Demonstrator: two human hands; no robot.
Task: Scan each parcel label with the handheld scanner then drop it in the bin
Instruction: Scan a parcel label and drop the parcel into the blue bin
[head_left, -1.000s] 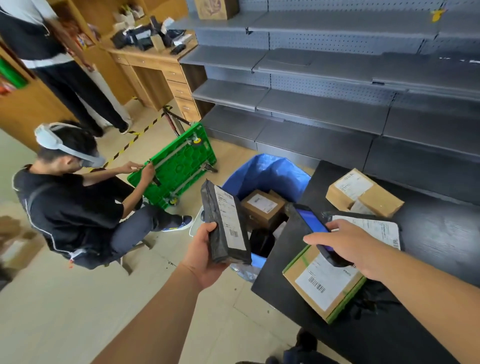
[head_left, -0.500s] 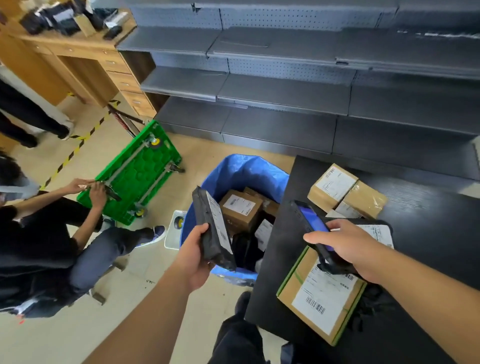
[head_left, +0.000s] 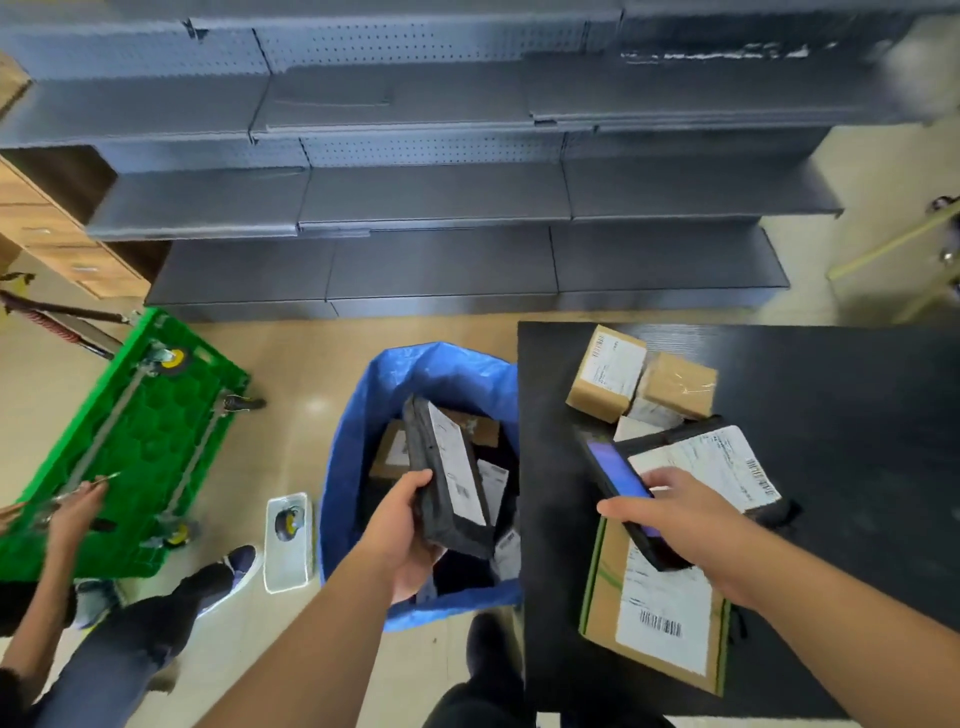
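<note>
My left hand (head_left: 402, 530) grips a black parcel (head_left: 444, 480) with a white barcode label, held upright over the open blue bin (head_left: 358, 441). Several parcels lie inside the bin. My right hand (head_left: 675, 519) holds the black handheld scanner (head_left: 621, 480), its blue screen lit, above the black table (head_left: 831, 415). Under that hand lie a flat brown box with a green edge (head_left: 654, 623) and a black parcel with a white label (head_left: 722, 462). Two small brown boxes (head_left: 608, 371) (head_left: 678, 384) sit further back on the table.
Grey metal shelving (head_left: 431, 197) fills the back. On the floor at the left, another person's hand (head_left: 78, 512) works on an upturned green cart (head_left: 130, 441). A clear packet holding a wheel (head_left: 288, 540) lies beside the bin. Wooden drawers (head_left: 57, 244) stand far left.
My left hand has carried the black parcel rightward, from beside the bin to over its opening. The right hand stays over the table with the scanner. The view has tilted down.
</note>
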